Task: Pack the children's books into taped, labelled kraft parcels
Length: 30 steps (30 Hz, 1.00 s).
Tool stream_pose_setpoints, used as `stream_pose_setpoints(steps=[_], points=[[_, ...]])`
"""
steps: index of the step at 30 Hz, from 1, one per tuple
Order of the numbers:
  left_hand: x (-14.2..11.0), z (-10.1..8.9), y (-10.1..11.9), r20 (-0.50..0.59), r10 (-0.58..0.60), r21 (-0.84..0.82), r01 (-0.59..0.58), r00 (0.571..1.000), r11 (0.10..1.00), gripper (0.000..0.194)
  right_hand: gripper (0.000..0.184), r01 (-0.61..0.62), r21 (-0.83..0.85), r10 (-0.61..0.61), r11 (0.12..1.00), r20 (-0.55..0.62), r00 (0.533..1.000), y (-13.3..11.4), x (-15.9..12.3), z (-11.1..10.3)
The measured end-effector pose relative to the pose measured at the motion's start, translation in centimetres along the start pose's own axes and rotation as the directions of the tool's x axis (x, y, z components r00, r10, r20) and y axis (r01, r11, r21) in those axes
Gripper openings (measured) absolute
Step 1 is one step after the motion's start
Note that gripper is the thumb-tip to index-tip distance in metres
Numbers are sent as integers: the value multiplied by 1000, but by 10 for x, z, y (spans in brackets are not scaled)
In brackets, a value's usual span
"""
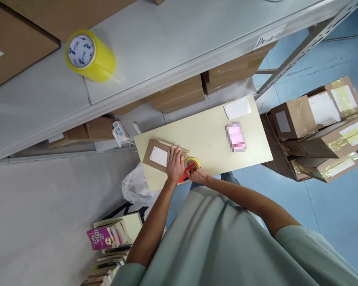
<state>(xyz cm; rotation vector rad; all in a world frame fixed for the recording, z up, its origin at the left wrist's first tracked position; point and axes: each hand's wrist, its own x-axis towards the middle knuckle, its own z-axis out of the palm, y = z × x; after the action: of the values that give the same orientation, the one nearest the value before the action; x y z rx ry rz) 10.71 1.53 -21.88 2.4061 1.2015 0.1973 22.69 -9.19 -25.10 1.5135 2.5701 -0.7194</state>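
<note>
A small brown cardboard box (150, 154) with a white label (159, 156) lies on the left part of the cream table (209, 123). My left hand (175, 163) rests on the box's right part with its fingers stretched out flat. Beside the box's near right corner, my right hand (197, 174) is closed around a red tape dispenser (183, 177). A roll of yellow tape (198, 161) sits in the dispenser. My fingers hide part of its handle.
A white paper (238, 108) and a pink blurred item (236, 137) lie on the table's right side. A metal shelf (173, 43) with a large yellow tape roll (91, 55) stands beyond. Stacked cartons (295, 119) are right; books (107, 237) and a plastic bag (137, 186) left.
</note>
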Motion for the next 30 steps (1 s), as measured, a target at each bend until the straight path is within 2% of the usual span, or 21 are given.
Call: stream_pose_setpoints(steps=[3,7,10,16,21,24,30], points=[[-4,1,-5,11,29,10,-29,1000,1000,50,36,-63,-3,63,998,17,998,30,-17,-5],[-4,4,-6,15,43,16,-43,999,999,50,39,-155,-41,156,987,46,987,98,-44,-24],[-3,5,-4,22,44,23,-45,999,999,52,38,-187,-104,192,977,32,981,127,-45,-41],[-8,3,-2,66,67,7,-67,996,998,52,37,-197,-128,203,972,38,978,123,-28,-52],[-15,1,-6,142,136,-36,-132,980,991,48,37,-81,-143,92,986,72,993,136,-48,-48],[-17,2,-8,144,157,-30,-155,977,988,48,41,-42,-135,56,990,105,993,144,-57,-47],[-19,2,-9,156,154,-40,-149,976,988,47,47,-86,-144,102,986,110,989,143,-45,-50]])
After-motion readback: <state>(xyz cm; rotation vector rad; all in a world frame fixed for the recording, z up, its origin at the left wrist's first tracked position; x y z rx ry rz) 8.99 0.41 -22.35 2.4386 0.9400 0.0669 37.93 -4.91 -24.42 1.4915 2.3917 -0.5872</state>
